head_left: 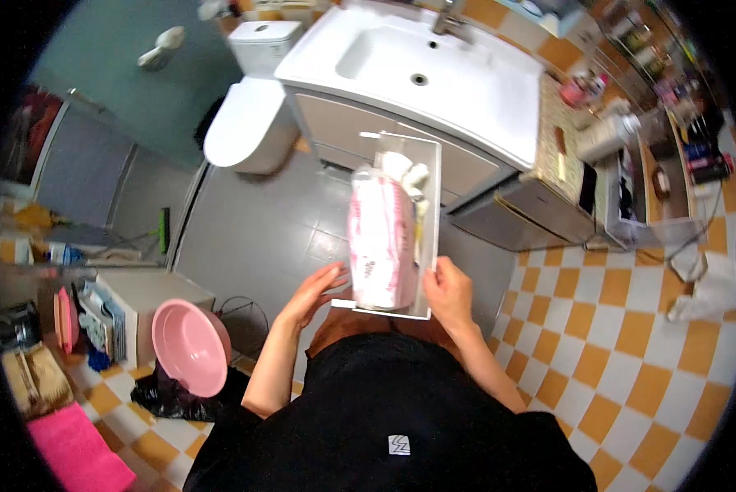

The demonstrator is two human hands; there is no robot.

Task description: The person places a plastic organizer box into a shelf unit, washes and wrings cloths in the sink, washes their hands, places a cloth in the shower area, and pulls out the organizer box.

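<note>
In the head view a narrow white storage box (434, 197) is held out in front of my body, over the grey floor. Inside lies a long pink-and-white plastic package (378, 238), its print blurred. Beside the package, small white items (405, 170) fill the far end; I cannot make out their kind. My right hand (448, 293) grips the box's near right corner, thumb over the rim. My left hand (315, 293) is left of the package, fingers stretched out and apart, with no visible hold on the box.
Ahead stands a white sink (376, 61) on a cabinet, with a toilet (249, 123) to its left. A cluttered counter (548, 139) is on the right. A pink basin (192, 344) and a pink mat (81, 451) are at lower left.
</note>
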